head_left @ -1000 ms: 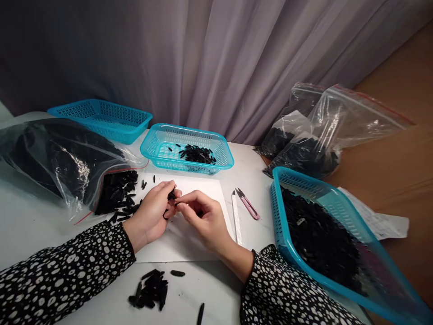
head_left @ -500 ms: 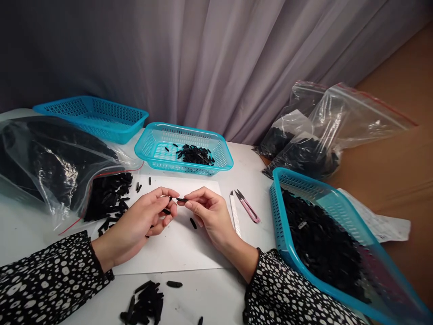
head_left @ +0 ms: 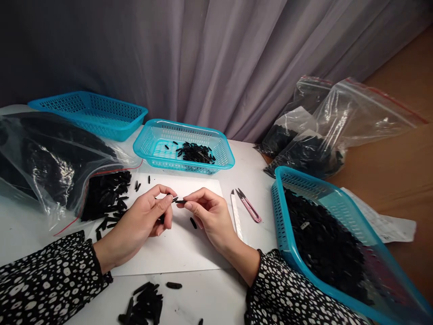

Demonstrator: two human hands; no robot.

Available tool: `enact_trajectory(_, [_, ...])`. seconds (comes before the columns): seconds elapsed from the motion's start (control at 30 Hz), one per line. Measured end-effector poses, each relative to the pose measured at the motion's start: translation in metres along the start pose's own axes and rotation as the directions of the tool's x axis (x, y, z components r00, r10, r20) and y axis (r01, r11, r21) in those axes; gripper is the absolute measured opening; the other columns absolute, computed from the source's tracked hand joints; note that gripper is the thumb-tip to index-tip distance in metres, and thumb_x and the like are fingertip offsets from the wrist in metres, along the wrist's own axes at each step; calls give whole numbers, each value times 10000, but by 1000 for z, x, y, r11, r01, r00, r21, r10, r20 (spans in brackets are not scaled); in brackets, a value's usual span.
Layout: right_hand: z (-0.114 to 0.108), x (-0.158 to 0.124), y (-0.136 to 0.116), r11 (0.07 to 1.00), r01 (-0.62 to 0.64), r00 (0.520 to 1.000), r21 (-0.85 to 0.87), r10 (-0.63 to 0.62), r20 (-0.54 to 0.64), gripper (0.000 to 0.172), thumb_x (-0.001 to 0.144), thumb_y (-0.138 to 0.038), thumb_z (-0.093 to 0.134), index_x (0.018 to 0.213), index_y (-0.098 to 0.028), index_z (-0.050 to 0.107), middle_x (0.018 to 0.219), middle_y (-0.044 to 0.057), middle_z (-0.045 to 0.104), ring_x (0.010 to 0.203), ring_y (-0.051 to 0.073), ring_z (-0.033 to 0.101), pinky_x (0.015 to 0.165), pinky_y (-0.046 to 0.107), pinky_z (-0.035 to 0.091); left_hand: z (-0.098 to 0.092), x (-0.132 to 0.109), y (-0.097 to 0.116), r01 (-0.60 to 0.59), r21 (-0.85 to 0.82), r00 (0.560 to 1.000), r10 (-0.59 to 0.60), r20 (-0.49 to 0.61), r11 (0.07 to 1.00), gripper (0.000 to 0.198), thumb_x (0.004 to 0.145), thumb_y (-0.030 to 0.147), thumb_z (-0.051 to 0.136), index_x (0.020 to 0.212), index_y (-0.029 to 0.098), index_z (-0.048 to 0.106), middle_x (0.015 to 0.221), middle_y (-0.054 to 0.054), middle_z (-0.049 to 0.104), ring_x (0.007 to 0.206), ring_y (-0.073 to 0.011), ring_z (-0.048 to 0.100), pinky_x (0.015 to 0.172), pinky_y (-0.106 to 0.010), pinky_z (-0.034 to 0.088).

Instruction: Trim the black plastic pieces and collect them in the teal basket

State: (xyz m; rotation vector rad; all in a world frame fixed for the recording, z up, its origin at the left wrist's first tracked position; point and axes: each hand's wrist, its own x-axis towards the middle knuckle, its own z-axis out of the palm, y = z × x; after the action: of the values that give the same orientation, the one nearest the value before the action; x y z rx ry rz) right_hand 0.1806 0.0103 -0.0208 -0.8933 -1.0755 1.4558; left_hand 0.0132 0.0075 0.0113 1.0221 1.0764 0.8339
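Observation:
Over a white sheet (head_left: 182, 257), my left hand (head_left: 149, 219) pinches a small black piece between thumb and forefinger, with more black bits partly hidden under its curled fingers. My right hand (head_left: 211, 214) holds a slim black piece (head_left: 180, 201) by thumb and forefinger, its tip meeting or nearly meeting the piece in my left hand. One loose black piece (head_left: 193, 223) lies on the sheet between the hands. A heap of black pieces (head_left: 106, 194) sits left of my left hand, at the mouth of a clear bag (head_left: 61, 171).
Behind the sheet stands a blue basket (head_left: 184, 167) with some black pieces; another blue basket (head_left: 118, 131) is back left. A full basket (head_left: 291, 234) is at right, near pink snips (head_left: 249, 206), a white-handled blade (head_left: 237, 216) and zip bags (head_left: 307, 153). More pieces (head_left: 145, 304) lie in front.
The fingers of my left hand have curled in further, and its pinched piece sits nearer the one in my right hand. The view has shifted slightly.

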Motion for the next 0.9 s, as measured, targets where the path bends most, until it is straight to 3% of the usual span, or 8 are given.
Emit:
enact_trajectory(0.4, [-1,0,-2,1000,-12,1000,18,12,-10,243,754,-376,775,769,-185,626,705,28,739,403,58,336,393,217,264,-2,-4,5,36,-106,999,-33,31,994,204,831,325,647,997,235,571,640,18,617,473,-80,402,420,-176,188])
enact_trajectory(0.57, [-1,1,-6,976,-79,997,203,82,-7,195,814,-334,660,791,-217,506,719,0,709,413,66,366,392,200,204,-2,-4,4,44,-113,998,-39,45,993,192,842,343,653,986,243,573,643,16,626,472,-83,422,418,-180,192])
enact_trajectory(0.63, [-2,1,-5,970,-101,995,223,100,18,200,844,-351,609,755,-212,495,616,-32,623,408,68,346,383,199,176,-2,-4,4,47,-113,998,-42,49,993,204,837,351,660,988,245,574,641,14,631,472,-88,430,419,-183,197])
enact_trajectory(0.77, [-4,0,1,998,-15,999,67,12,48,297,937,-445,569,769,-201,543,442,-126,301,371,61,236,379,196,181,-1,-5,4,51,-112,997,-44,65,992,221,827,363,666,985,244,567,632,16,630,467,-89,424,420,-186,193])
enact_trajectory(0.83, [-4,-2,3,998,60,996,-26,-59,66,240,962,-443,555,923,-209,587,466,-128,322,367,66,267,384,199,221,0,-5,5,53,-107,996,-46,72,993,223,828,365,658,989,244,561,622,18,628,462,-88,416,420,-185,193])
enact_trajectory(0.9, [-3,-5,4,987,122,988,-108,-110,104,227,973,-424,548,1073,-226,597,578,-89,460,384,64,326,390,209,259,0,-6,6,58,-100,996,-51,67,993,218,831,358,647,992,244,554,612,19,626,462,-88,416,427,-183,205])
